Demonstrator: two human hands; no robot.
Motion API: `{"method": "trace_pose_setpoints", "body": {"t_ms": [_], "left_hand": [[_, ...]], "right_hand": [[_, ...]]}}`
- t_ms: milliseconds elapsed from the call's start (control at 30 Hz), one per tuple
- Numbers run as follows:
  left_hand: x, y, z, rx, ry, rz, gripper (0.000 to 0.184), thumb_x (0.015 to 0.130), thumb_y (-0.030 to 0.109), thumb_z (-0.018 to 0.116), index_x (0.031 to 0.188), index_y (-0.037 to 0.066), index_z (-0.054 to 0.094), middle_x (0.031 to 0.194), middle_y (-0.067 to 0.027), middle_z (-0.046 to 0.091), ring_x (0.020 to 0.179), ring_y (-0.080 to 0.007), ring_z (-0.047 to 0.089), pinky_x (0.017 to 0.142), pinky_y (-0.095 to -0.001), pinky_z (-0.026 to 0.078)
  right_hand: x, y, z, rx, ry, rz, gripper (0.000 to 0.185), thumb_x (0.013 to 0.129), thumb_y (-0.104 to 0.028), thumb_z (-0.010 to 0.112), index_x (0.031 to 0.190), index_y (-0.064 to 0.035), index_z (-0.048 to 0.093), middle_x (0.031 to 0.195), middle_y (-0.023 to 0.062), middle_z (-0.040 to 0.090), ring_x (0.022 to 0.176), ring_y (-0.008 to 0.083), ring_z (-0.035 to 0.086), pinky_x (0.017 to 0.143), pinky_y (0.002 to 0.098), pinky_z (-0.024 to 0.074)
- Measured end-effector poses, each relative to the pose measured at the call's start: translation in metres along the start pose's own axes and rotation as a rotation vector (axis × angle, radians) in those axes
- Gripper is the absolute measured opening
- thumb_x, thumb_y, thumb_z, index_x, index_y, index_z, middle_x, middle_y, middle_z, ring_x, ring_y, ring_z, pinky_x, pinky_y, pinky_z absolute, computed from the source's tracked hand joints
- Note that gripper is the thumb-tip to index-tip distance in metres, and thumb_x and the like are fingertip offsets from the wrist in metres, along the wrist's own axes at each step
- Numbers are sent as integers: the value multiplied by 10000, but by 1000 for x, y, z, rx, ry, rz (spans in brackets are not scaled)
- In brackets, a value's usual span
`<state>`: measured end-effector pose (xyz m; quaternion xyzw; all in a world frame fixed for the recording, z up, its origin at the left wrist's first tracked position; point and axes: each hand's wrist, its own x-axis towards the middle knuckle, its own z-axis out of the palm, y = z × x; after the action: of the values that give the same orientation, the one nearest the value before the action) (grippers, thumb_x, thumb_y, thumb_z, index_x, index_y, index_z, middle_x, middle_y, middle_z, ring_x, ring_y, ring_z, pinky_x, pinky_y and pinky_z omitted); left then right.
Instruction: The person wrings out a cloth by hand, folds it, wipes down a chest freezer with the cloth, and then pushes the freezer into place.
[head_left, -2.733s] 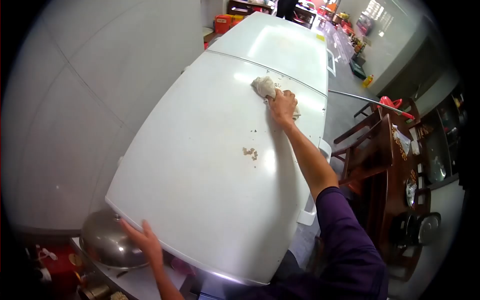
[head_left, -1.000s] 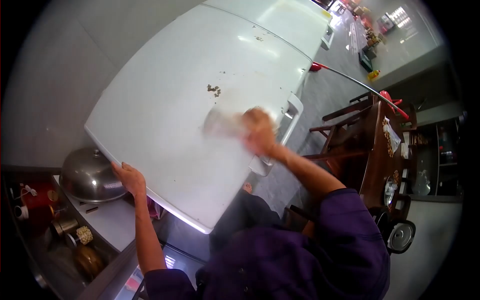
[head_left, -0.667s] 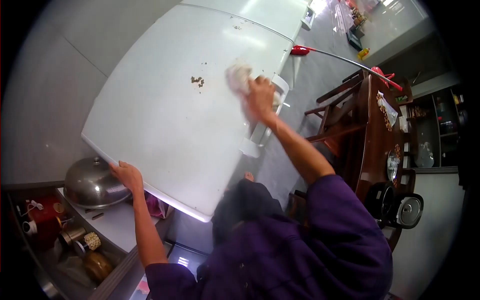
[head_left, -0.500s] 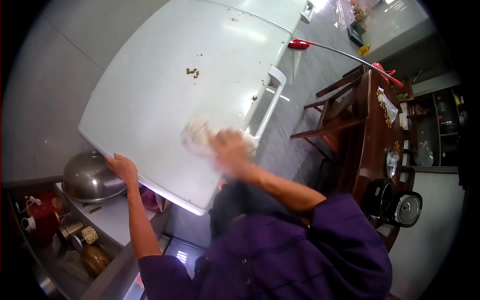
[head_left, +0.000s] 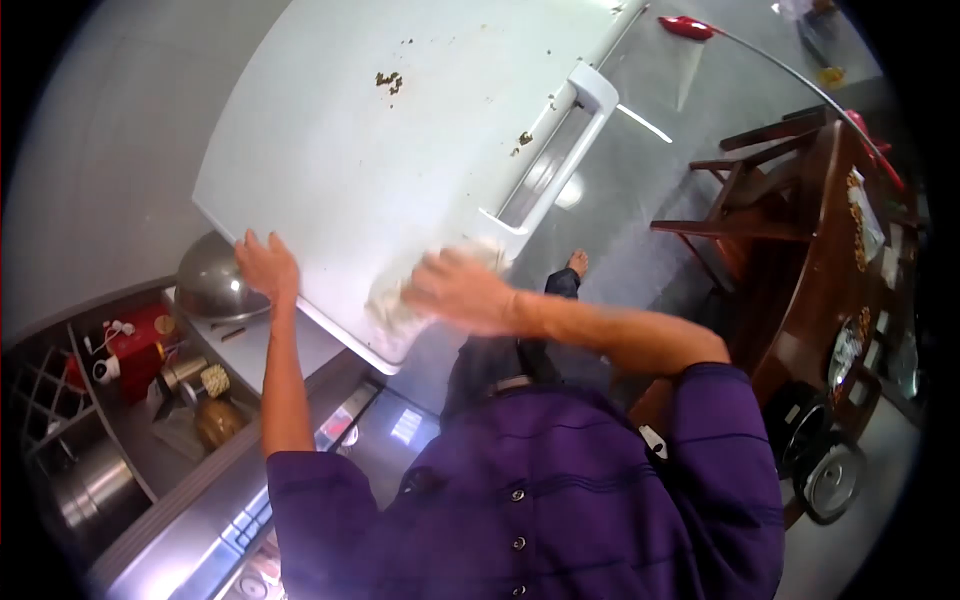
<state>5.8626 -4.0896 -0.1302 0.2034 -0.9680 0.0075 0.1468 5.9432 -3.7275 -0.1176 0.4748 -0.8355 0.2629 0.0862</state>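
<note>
A white refrigerator door (head_left: 340, 150) with brown rust-like patches stretches out in front of me, a white handle (head_left: 575, 150) along its right side. My right hand (head_left: 455, 290) presses a crumpled off-white cloth (head_left: 395, 300) against the near end of the door, its fingers closed over the cloth. At the door's left edge rests my left hand (head_left: 267, 266), fingers spread and holding nothing. Beside that hand, a domed metal lid (head_left: 215, 280) sits on the counter.
Below the counter (head_left: 300, 345), a shelf holds a red box (head_left: 140, 340), a metal pot (head_left: 95, 490) and jars. To the right stand a dark wooden table (head_left: 800, 300) and a chair (head_left: 750, 220). A red-ended flexible rod (head_left: 780, 75) reaches over the grey floor (head_left: 640, 170).
My right hand has wiped the cloth down toward the door's near edge. My left hand's fingers now spread over the side edge. The view has shifted, showing my foot.
</note>
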Motion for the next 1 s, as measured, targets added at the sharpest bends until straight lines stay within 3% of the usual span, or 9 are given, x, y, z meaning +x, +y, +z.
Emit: {"method": "trace_pose_setpoints", "body": {"t_ms": [100, 167, 233, 333, 433, 567, 633, 733, 1000], "left_hand": [[-34, 50, -12, 11, -94, 31, 516, 1012, 335, 481, 1455, 75, 425, 1529, -235, 345, 1431, -382, 317, 1117, -599, 272], [-50, 84, -13, -53, -123, -1, 514, 1020, 344, 469, 1461, 86, 418, 1542, -214, 339, 1445, -369, 303, 1121, -624, 247], [-64, 107, -12, -101, -114, -58, 508, 1027, 338, 454, 1472, 97, 406, 1555, -197, 332, 1454, -361, 293, 1130, -634, 224], [-69, 109, -4, -66, -28, -72, 469, 1032, 308, 454, 1448, 94, 452, 1524, -198, 392, 1435, -340, 336, 1129, -588, 250], [-66, 95, 9, -108, 87, 15, 423, 1023, 278, 488, 1394, 79, 525, 1468, -196, 477, 1372, -338, 436, 1077, -538, 327], [-66, 98, 2, -116, 20, -44, 444, 1028, 289, 464, 1422, 88, 507, 1507, -187, 435, 1378, -349, 430, 1134, -554, 256], [-66, 107, -5, -100, -15, -79, 445, 1031, 283, 449, 1430, 92, 501, 1516, -180, 430, 1390, -340, 418, 1133, -550, 262], [-64, 104, -6, -119, -7, -53, 444, 1033, 278, 448, 1427, 82, 503, 1511, -181, 437, 1388, -342, 421, 1123, -536, 281], [-66, 111, -14, -129, 8, -42, 424, 1026, 219, 467, 1407, 40, 520, 1495, -221, 451, 1381, -377, 426, 1117, -500, 318]], "right_hand": [[14, 66, -22, -64, -48, 125, 274, 783, -194, 673, 1056, -196, 654, 1109, 68, 567, 1065, 250, 538, 866, 401, 444], [23, 117, -46, -225, 74, 174, 325, 809, -164, 688, 1131, -198, 659, 1012, 77, 591, 1006, 247, 570, 860, 383, 457], [28, 170, -68, -290, 96, 387, 336, 819, -180, 724, 1149, -213, 674, 1024, 80, 604, 1025, 249, 567, 859, 390, 460], [19, 224, -101, -353, 205, 601, 382, 818, -170, 730, 1193, -223, 681, 1055, 113, 614, 1033, 277, 573, 853, 415, 459], [7, 234, -97, -374, 324, 607, 413, 804, -112, 693, 1210, -184, 669, 1054, 141, 612, 1016, 293, 578, 847, 439, 452], [-2, 188, -88, -344, 301, 464, 427, 766, -79, 660, 1190, -52, 616, 1049, 134, 600, 1013, 286, 561, 824, 433, 441], [-12, 179, -86, -220, 231, 400, 445, 766, -87, 667, 1207, -75, 610, 1043, 128, 594, 995, 272, 551, 826, 417, 436], [-21, 197, -103, -185, 250, 402, 544, 675, -53, 724, 1206, -72, 608, 1019, 126, 582, 925, 268, 538, 775, 414, 433], [-30, 292, -146, -221, 532, 628, 525, 691, -76, 746, 1205, -125, 654, 1053, 133, 567, 1000, 316, 521, 842, 419, 424]]}}
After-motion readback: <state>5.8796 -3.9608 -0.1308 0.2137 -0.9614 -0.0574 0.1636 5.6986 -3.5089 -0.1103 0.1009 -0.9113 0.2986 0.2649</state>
